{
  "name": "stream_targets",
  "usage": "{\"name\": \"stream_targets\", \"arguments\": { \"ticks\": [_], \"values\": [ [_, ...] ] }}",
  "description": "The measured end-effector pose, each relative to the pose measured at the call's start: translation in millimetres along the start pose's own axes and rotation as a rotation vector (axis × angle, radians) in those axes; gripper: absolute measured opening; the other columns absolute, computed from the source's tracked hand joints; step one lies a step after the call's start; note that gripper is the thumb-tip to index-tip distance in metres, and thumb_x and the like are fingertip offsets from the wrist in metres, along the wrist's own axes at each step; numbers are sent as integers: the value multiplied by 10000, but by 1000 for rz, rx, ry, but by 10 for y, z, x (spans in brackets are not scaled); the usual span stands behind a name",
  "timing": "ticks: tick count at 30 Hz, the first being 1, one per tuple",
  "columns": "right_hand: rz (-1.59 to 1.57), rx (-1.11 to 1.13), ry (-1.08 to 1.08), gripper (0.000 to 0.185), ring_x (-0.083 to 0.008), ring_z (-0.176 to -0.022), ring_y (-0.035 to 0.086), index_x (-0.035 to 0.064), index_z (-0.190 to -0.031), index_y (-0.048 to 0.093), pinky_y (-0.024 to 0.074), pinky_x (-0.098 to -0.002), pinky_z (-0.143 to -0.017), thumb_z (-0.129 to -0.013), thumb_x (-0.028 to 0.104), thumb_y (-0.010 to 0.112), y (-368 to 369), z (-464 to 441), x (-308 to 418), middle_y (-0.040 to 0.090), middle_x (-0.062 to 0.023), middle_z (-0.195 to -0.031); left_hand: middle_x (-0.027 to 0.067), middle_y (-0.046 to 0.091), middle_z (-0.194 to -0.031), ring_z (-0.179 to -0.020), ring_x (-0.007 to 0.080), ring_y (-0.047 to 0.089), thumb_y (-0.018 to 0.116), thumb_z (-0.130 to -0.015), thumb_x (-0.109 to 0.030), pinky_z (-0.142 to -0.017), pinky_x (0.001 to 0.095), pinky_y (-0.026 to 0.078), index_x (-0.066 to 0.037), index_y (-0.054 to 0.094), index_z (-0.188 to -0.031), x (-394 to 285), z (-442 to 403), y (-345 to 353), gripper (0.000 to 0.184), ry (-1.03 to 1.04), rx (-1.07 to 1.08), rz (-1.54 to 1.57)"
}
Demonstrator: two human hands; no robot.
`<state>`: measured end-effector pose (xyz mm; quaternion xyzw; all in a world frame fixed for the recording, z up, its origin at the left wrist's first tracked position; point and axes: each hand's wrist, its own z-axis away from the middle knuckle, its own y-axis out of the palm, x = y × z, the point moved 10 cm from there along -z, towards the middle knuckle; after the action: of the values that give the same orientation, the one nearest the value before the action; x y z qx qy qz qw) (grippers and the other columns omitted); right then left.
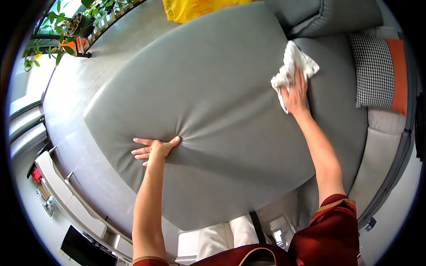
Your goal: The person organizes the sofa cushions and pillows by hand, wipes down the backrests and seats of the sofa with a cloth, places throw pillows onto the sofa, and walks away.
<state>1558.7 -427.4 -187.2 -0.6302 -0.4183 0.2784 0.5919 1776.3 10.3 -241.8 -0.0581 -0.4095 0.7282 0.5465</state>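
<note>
A wide grey sofa seat (222, 75) with a smooth surface fills the middle of the view. My left hand (157, 149) lies on it, fingers spread and holding nothing. Creases run across the seat from its thumb. Over by the seam at the right of the seat, my right hand (297, 95) presses on a crumpled white cloth (293, 56). Part of the cloth sticks out beyond the fingers, and the rest is hidden under the hand.
A houndstooth and orange cushion (375, 71) leans on the backrest at right. Behind the seat lies a yellow bag (191, 9). Potted plants (80, 24) stand at upper left. A long white cabinet (71, 195) and a dark screen (84, 248) are at lower left.
</note>
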Motion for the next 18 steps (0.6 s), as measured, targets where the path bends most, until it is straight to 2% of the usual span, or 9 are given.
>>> {"name": "stream_targets", "arguments": {
  "ticks": [4, 8, 10, 12, 13, 14, 15, 16, 18],
  "values": [
    [76, -114, -105, 492, -379, -1221, 257, 157, -1242, 427, 230, -482, -975, -817, 403, 444, 315, -1239, 40, 250, -145, -1365, 325, -272, -1289, -1249, 419, -202, 818, -412, -497, -986, 586, 59, -94, -331, -1245, -52, -135, 75, 1475, -12, 3, 14],
    [25, -234, 5, 471, -334, -1189, 322, 164, -1213, 472, 266, -414, -979, -821, 424, 434, 382, -1976, -39, 306, -136, -1335, 311, -283, -1290, -1234, 396, -258, 826, -426, -466, -1009, 550, 8, -29, -370, -1198, -15, -60, 82, 1489, -55, 64, -41],
    [60, -104, 201, 462, -309, -1183, 336, 159, -1199, 486, 282, -412, -968, -823, 421, 430, 596, -2401, -131, 315, -142, -1327, 331, -287, -1277, -1225, 407, -268, 828, -419, -465, -1004, 553, -5, -9, -369, -1192, -67, -97, 144, 1496, -53, 86, -35],
    [-27, -194, 131, 400, -309, -1093, 437, 144, -1098, 558, 326, -393, -934, -806, 401, 467, 588, -2769, 504, 489, -175, -1162, 351, -285, -1264, -1220, 421, -268, 829, -414, -468, -996, 561, -12, -9, -367, -1194, -44, -199, 172, 1500, -47, 102, -47],
    [-91, -188, 72, 344, -296, -899, 540, 65, -957, 605, 401, -385, -837, -790, 353, 518, 582, -2809, 612, 601, -123, -927, 362, -285, -1257, -1216, 429, -269, 830, -405, -471, -990, 567, -17, -6, -357, -1200, -50, -175, 145, 1503, -52, 104, -52],
    [-244, -61, 128, 305, -284, -845, 553, 69, -910, 619, 405, -378, -816, -775, 330, 539, 750, -2853, 941, 608, -115, -885, 362, -285, -1257, -1216, 429, -269, 830, -405, -471, -990, 567, -17, -6, -357, -1200, -37, -153, 120, 1503, -63, 102, -49],
    [-149, -187, -205, 309, -276, -841, 554, 64, -917, 612, 399, -375, -816, -748, 319, 570, 784, -2669, 2012, 611, -109, -884, 362, -284, -1257, -1216, 430, -269, 831, -402, -471, -989, 566, -20, -5, -349, -1205, -27, -116, 116, 1502, -51, 102, -35],
    [-306, -25, -175, 332, -269, -895, 542, 79, -956, 603, 351, -396, -880, -729, 321, 588, 905, -2703, 2058, 615, -99, -889, 361, -284, -1258, -1216, 430, -268, 832, -398, -471, -989, 566, -24, -4, -341, -1210, -71, -111, 97, 1501, -23, 93, -21],
    [-349, -149, -386, 422, -244, -1122, 421, 118, -1055, 571, 166, -475, -1015, -718, 371, 570, 662, -2163, 2991, 499, -86, -1162, 363, -285, -1256, -1217, 427, -269, 833, -393, -473, -990, 561, -34, -7, -335, -1215, -12, -133, 157, 1502, -33, 88, -21]
  ]
}}
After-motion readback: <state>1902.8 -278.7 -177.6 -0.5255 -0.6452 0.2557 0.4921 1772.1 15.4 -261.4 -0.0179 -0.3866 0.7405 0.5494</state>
